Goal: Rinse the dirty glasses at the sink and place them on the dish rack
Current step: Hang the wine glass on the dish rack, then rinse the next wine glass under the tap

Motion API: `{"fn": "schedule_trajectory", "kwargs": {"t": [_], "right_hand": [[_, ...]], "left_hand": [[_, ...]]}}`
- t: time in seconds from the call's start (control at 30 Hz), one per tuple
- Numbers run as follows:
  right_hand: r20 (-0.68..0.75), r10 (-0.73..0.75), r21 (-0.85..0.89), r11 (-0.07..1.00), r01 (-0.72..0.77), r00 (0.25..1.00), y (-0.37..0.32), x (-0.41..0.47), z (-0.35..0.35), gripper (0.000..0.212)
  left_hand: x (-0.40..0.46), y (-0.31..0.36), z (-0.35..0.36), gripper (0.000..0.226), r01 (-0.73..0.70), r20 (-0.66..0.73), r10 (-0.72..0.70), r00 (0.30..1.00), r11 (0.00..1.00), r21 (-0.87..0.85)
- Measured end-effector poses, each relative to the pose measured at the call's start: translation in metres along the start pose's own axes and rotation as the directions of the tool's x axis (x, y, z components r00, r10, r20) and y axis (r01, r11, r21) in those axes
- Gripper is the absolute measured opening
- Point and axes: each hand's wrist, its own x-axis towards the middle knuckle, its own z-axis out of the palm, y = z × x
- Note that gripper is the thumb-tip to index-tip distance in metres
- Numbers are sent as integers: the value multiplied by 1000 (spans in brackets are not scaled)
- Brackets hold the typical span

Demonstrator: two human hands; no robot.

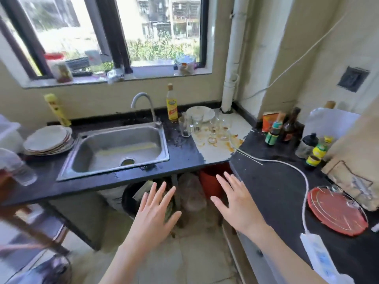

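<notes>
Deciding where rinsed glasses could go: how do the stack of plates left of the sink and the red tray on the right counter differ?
The stack of plates is pale, several piled together; the red tray is a single flat piece. The plates lie beside the sink; the tray lies on the side counter near the power strip. A thin wire frame lies over the tray; nothing covers the plates. Both are round and lie flat on dark counter.

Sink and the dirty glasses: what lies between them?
Head view: only a wet strip of black counter separates the sink from the dirty glasses.
</notes>
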Motion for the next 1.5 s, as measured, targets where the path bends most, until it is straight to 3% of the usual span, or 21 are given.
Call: {"fn": "schedule_trajectory", "kwargs": {"t": [0.27,0.53,0.7,0.8,0.97,1.03,1.13,1.3,1.43,1.5], "right_hand": [[28,-41,-9,999,41,999,16,139,7,60],[63,45,-34,998,-43,997,41,264,21,59],[16,242,-42,969,-242,970,67,356,42,60],[-15,412,-50,910,-412,911,87,402,44,66],[32,519,-77,853,-516,854,114,461,41,76],[96,528,-118,848,-517,844,123,476,46,81],[191,534,-175,844,-506,824,130,487,58,84],[168,458,-215,881,-421,873,141,487,69,66],[209,354,-157,932,-326,912,144,488,64,66],[248,300,-111,953,-281,921,136,488,58,65]], "left_hand": [[103,-42,-2,101,149,15,-150,989,989,16],[225,-87,19,107,89,103,-89,991,996,9],[308,-123,26,106,-6,134,9,991,1000,-29],[351,-147,27,93,-65,128,63,990,998,12],[407,-167,26,70,-84,207,53,977,986,146],[423,-170,26,67,-84,217,50,975,985,151],[440,-174,32,90,-79,206,68,976,996,48],[439,-163,50,110,54,244,-54,968,999,8],[433,-149,64,112,107,315,-95,944,994,-19],[433,-145,66,99,116,320,-105,942,993,-16]]}}
